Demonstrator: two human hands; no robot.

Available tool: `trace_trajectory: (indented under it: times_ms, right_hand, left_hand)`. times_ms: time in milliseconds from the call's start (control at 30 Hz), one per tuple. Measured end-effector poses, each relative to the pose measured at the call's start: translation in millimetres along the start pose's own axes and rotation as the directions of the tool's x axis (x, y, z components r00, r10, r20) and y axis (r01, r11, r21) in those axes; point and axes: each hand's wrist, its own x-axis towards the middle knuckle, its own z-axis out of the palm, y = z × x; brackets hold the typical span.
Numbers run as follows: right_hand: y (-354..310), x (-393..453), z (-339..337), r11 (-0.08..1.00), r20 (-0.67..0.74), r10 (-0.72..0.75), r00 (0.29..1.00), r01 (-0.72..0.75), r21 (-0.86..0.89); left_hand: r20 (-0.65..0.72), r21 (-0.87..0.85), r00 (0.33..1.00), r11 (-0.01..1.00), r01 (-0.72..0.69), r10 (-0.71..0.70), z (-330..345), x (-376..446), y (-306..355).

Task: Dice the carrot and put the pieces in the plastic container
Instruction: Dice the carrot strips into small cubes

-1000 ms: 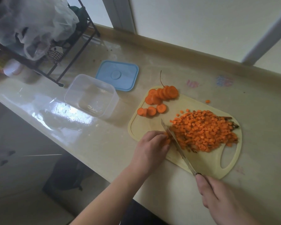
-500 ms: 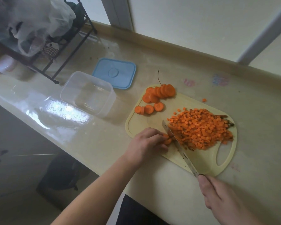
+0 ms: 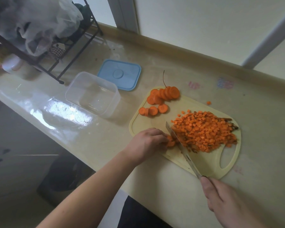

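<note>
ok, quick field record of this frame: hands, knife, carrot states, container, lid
left hand: holds carrot pieces against cutting board
right hand: grips knife handle
knife: blade down on board, between held pieces and diced pile
diced pile: on board, right of blade
carrot slices: uncut, board's far left corner
stray cube: on counter, off the board
plastic container: open, no carrot inside
blue lid: flat on counter behind container

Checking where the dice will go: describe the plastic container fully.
The plastic container is a clear, rectangular tub with rounded corners and no lid on; nothing shows inside it. It stands upright on the glossy counter, left of the cutting board. The blue lid lies flat just behind it. Neither hand touches it.
</note>
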Motion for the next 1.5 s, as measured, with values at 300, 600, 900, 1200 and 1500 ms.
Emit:
trace_trajectory:
  times_ms: [300, 600, 900, 1200, 1500]
  right_hand:
    - [5.9, 0.9, -0.2, 0.999, -0.011, -0.004, 1.0, 0.004, 0.04]
    - [6.2, -1.5, -3.3, 0.994, -0.048, -0.091, 0.995, 0.093, 0.06]
    - [9.4, -6.9, -4.3, 0.993, -0.038, -0.104, 0.994, 0.102, -0.059]
    - [23.9, -5.2, 7.5, 0.977, -0.086, -0.124, 0.989, 0.106, -0.184]
    - [12.8, 26.2, 8.4, 0.976, -0.06, -0.193, 0.979, 0.186, -0.11]
  left_hand:
    - [0.003, 0.08, 0.999, 0.995, 0.051, -0.052, -7.8, 0.3, 16.6]
    - [-0.223, 0.161, 0.955, 0.959, 0.234, -0.196, 11.5, 6.2, 45.1]
    - [-0.253, 0.049, 0.941, 0.968, 0.246, -0.226, 21.6, -3.9, 42.0]
    - [-0.224, 0.065, 0.973, 0.995, 0.075, -0.058, 18.3, -3.1, 35.1]
    - [-0.206, 0.113, 0.978, 0.993, 0.02, 0.004, 19.8, -8.8, 27.5]
